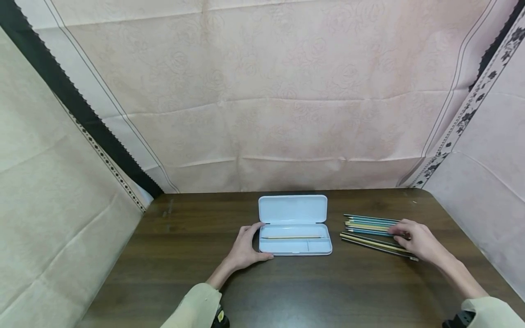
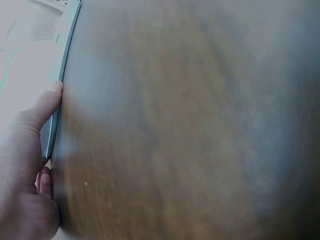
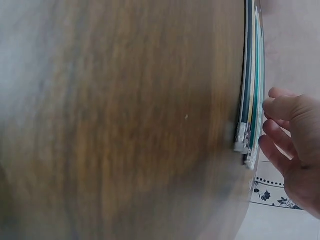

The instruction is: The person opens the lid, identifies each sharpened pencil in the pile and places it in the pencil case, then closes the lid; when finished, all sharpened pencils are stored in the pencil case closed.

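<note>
A light blue pencil case (image 1: 293, 209) lies with its lid up on the table; one pencil (image 1: 292, 237) rests in its long compartment. My left hand (image 1: 245, 249) holds the case at its left side, thumb on the front edge and fingers near the hinge. In the left wrist view that thumb (image 2: 50, 97) lies along the case's rim. Right of the case, several pencils (image 1: 367, 224) in blue, yellow and dark colours lie loosely side by side. Over their right ends is my right hand (image 1: 418, 239), its bent fingers touching or just above them; no pencil is visibly lifted.
Brown wood-grain table (image 1: 303, 291) spreads under everything. Pale patterned cloth (image 1: 287, 100) hangs behind the table, and more cloth closes off its left and right sides.
</note>
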{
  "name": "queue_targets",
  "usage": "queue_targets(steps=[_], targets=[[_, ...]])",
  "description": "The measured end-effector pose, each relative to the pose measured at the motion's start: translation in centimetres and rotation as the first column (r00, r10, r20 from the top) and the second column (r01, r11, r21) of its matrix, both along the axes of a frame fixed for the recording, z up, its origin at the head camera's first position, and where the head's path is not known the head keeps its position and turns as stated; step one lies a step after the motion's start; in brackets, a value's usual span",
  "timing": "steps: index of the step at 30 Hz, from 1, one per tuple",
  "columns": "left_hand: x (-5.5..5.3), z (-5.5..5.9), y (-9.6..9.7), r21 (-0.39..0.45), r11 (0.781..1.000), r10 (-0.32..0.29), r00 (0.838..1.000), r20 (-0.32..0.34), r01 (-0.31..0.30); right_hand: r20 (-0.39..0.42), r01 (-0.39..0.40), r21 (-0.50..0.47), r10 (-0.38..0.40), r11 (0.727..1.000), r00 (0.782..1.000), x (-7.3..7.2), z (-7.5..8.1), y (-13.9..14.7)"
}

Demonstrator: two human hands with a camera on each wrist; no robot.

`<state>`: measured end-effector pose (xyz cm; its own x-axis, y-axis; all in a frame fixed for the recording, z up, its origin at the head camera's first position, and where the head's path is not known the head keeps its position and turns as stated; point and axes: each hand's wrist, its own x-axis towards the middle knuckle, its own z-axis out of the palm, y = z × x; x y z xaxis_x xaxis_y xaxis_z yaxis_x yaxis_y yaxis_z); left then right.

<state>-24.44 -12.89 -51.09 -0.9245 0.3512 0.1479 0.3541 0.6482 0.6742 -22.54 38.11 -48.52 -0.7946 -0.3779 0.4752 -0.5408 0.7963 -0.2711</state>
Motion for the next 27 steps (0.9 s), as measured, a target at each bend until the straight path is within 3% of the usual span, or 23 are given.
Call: queue_targets(steps=[11,20,27], targets=[[0.1,-0.1,0.1,0.0,1.0,0.011,1.0,0.013,-0.011,-0.004,0.061,0.03,-0.061,0.998,0.998,0.1,-0.4,0.9],[0.0,0.0,0.1,0.014,1.0,0.004,1.0,0.009,-0.005,-0.11,0.04,0.024,-0.037,0.999,0.993,0.1,-0.9,1.6],[0.1,0.0,0.1,0.015,1.0,0.006,1.0,0.017,-0.006,-0.112,0.029,0.026,-0.026,0.999,0.993,0.0,-1.1,1.7]])
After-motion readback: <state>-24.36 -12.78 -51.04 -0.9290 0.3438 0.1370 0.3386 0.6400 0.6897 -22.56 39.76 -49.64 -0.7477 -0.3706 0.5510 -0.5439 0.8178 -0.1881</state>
